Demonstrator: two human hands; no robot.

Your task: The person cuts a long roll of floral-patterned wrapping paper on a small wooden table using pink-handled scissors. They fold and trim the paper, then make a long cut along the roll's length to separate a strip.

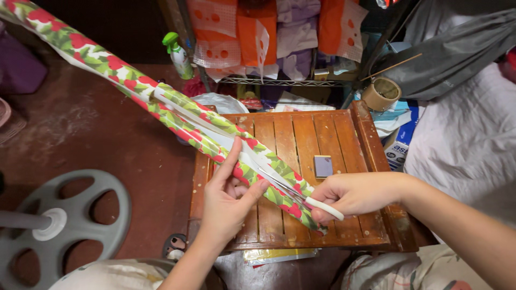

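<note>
Roll of wrapping paper (177, 110): red flowers, green leaves on white. Scissors (314, 203), white-handled. Slatted table (301, 134), reddish-brown. Small square (323, 166), perhaps grey-lilac. Spray bottle (179, 55), green-topped.

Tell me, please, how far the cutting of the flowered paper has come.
Done: a slit runs up the roll of flowered paper from its near end. In hand: the right hand works white-handled scissors at that near end, while the left hand pinches the paper beside the blades. Left: the far part of the roll, toward the upper left, looks uncut.
</note>
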